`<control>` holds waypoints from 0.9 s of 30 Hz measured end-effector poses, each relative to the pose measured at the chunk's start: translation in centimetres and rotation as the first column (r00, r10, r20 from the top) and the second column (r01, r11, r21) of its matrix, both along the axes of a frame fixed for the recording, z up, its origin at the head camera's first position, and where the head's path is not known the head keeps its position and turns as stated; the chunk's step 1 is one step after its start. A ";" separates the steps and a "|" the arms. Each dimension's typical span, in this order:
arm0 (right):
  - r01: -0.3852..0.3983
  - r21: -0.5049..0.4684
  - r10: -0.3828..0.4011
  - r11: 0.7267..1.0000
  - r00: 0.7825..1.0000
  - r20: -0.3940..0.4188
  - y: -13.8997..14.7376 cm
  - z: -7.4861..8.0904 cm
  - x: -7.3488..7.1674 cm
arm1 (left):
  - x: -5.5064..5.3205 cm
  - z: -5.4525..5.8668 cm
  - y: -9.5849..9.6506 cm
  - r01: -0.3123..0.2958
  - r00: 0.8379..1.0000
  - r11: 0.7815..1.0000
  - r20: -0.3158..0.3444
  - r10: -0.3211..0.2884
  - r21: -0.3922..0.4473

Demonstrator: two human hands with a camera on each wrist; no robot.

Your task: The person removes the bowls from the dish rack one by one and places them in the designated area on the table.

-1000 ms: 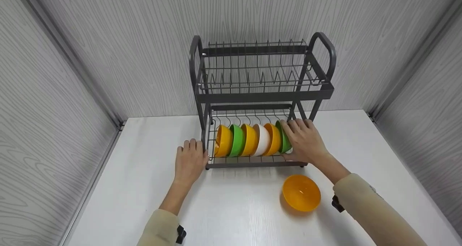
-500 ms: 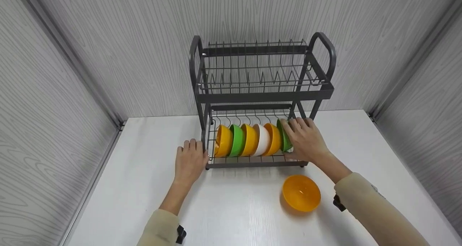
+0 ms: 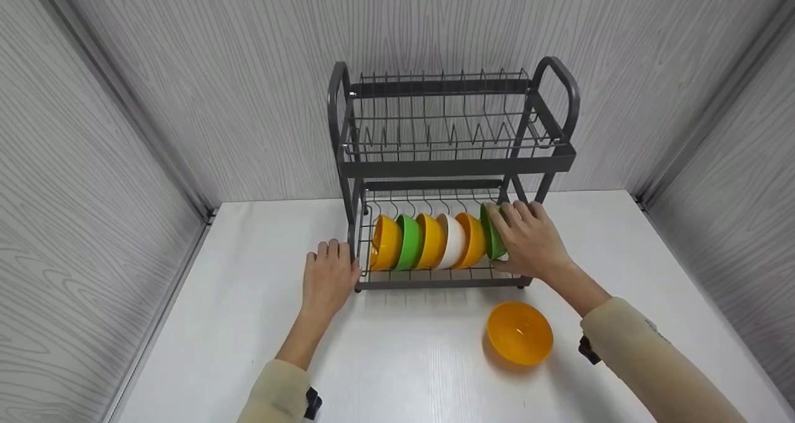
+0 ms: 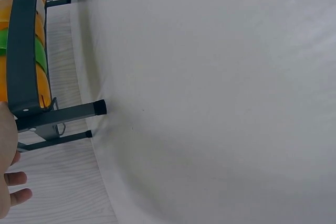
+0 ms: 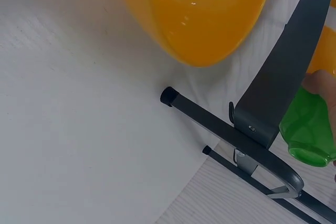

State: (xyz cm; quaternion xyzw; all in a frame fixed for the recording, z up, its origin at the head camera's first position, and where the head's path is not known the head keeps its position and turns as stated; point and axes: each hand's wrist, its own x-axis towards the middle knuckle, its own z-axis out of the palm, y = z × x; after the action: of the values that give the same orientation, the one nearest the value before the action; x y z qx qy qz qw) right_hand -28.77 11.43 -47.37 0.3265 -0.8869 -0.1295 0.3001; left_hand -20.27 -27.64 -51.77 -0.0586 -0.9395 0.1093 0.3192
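Note:
My right hand (image 3: 533, 240) grips a green bowl (image 3: 494, 233) at the right end of the lower tier of a dark two-tier dish rack (image 3: 456, 167). The thumb lies at the bowl's front side, with the fingers over its top edge. In the right wrist view the same green bowl (image 5: 310, 124) shows its foot ring, and most of the hand is cut off. At the rack's lower left corner, my left hand (image 3: 329, 277) holds the frame post. To the green bowl's left, bowls stand on edge in a row, among them a white bowl (image 3: 453, 243).
An orange bowl (image 3: 520, 334) sits upright on the white table (image 3: 404, 354), in front of the rack's right end. Wire dividers (image 3: 435, 131) line the upper tier. Grey wood-grain panels (image 3: 261, 87) stand behind and at both sides.
My right hand has shifted the green bowl slightly right and up, widening the gap to the orange bowl beside it. The left hand stays on the rack post.

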 end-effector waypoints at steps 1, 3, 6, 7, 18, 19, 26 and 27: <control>-0.002 -0.003 0.002 1.000 1.000 -0.001 0.1 0.0 0.0 | 0.0 0.0 0.0 0.001 1.000 1.000 -0.001 -0.001 0.002; -0.003 -0.012 0.003 1.000 1.000 0.000 0.2 0.0 0.0 | 0.0 -0.1 0.1 0.006 1.000 1.000 0.000 -0.006 0.011; -0.003 -0.023 0.003 1.000 1.000 0.001 0.4 0.0 0.0 | 0.0 -0.1 0.1 0.008 1.000 1.000 0.005 -0.008 0.023; -0.002 -0.027 0.003 1.000 1.000 0.003 0.4 0.1 0.0 | 0.0 -0.1 0.1 0.009 1.000 1.000 0.005 -0.009 0.025; 0.007 -0.070 -0.008 0.998 1.000 -0.015 1.1 1.3 0.5 | -0.1 0.0 0.1 0.016 1.000 1.000 -0.021 -0.015 0.012; 0.007 -0.077 -0.008 0.997 1.000 -0.013 1.1 1.4 0.5 | -0.1 0.0 0.1 0.016 1.000 1.000 -0.021 -0.016 0.010; 0.003 -0.124 -0.005 0.992 1.000 -0.017 1.3 2.0 0.8 | 0.0 -0.1 0.1 0.003 1.000 1.000 -0.010 -0.002 0.019; 0.002 -0.128 -0.004 0.992 1.000 -0.019 1.3 2.1 0.8 | 0.0 -0.1 0.1 0.000 1.000 1.000 -0.005 0.000 0.020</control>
State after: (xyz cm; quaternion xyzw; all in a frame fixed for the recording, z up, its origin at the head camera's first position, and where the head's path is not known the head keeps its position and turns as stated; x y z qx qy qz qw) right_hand -27.98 12.75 -45.28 0.3041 -0.8909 -0.0762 0.3287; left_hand -20.27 -27.52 -51.87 -0.0550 -0.9397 0.0998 0.3223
